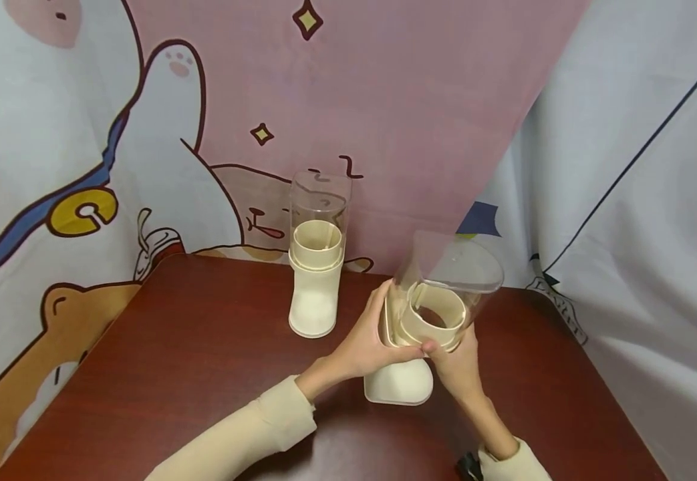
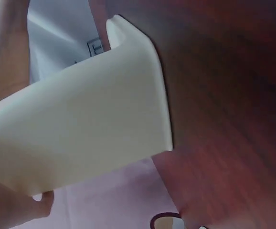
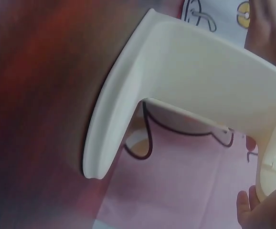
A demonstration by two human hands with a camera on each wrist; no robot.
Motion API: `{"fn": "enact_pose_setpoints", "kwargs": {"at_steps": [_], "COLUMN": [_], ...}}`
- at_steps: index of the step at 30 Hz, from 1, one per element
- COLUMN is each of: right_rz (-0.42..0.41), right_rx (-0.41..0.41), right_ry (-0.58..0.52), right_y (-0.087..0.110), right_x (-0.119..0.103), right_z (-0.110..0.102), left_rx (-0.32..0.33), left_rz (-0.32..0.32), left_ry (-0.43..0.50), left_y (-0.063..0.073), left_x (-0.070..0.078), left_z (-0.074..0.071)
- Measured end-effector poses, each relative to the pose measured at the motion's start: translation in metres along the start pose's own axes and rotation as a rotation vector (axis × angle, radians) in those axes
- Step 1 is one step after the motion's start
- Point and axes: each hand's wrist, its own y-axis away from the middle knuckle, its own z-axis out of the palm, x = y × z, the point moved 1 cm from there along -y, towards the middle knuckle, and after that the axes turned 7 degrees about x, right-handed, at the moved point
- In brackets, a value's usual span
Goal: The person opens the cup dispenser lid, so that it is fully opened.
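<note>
**Held unit: gripped from both sides, long axis directed to the upper right**

The held unit (image 1: 426,331) is located right of centre in the lower half of the head view, directly between the two hands. It is gripped at its middle by both: the left flank is clasped by the left hand (image 1: 372,337), the right flank by the right hand (image 1: 459,361). The left thumb (image 1: 405,353) and the right thumb (image 1: 431,347) are laid across the front, tip near tip; whether they touch cannot be told. Some fingers are hidden behind the body.

The long axis is oriented, in the head view, from the cream foot (image 1: 399,384) at the lower left to the clear container (image 1: 465,267) at the upper right. Whether a true lean is shown, or one produced by the camera angle, cannot be determined. In both wrist views the lower edge of the foot is seen close along the tabletop (image 1: 216,347); full contact cannot be confirmed.

Neither hand can be rated nearer to the held unit, since it is touched by both. A second unit (image 1: 316,264) of like form is stood upright near the centre of the frame, to the upper left of the held unit. It is untouched; the left hand is positioned nearer to it.
</note>
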Motion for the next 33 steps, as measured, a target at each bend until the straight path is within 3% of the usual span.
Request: {"fn": "enact_pose_setpoints", "kwargs": {"at_steps": [7,13,15,19,22,24,29,33], "right_rz": [-0.006,-0.015,-0.048,-0.155,-0.192,-0.195,-0.247,-0.299], "right_rx": [-0.014,-0.096,-0.158,-0.231,-0.228,-0.226,-0.215,-0.18], "right_ry": [-0.021,-0.053,-0.089,-0.307,-0.512,-0.585,-0.577,-0.559], "right_y": [0.022,0.03,0.025,0.001,-0.022,-0.031,-0.034,-0.036], "right_x": [-0.015,-0.026,-0.031,-0.047,-0.062,-0.068,-0.072,-0.075], "right_z": [0.001,0.0,-0.001,0.0,0.007,0.01,0.015,0.018], "left_rx": [0.032,0.043,0.042,0.017,-0.003,-0.01,-0.024,-0.026], "left_rz": [0.089,0.089,0.094,0.089,0.069,0.058,0.043,0.094], "left_ry": [0.015,-0.013,-0.037,-0.08,-0.094,-0.087,-0.037,0.001], "left_y": [0.025,0.04,0.042,0.045,0.044,0.044,0.048,0.045], "left_x": [0.01,0.018,0.019,0.016,0.014,0.012,0.011,0.01], "left_z": [-0.001,-0.006,-0.009,-0.014,-0.015,-0.014,-0.01,-0.008]}}
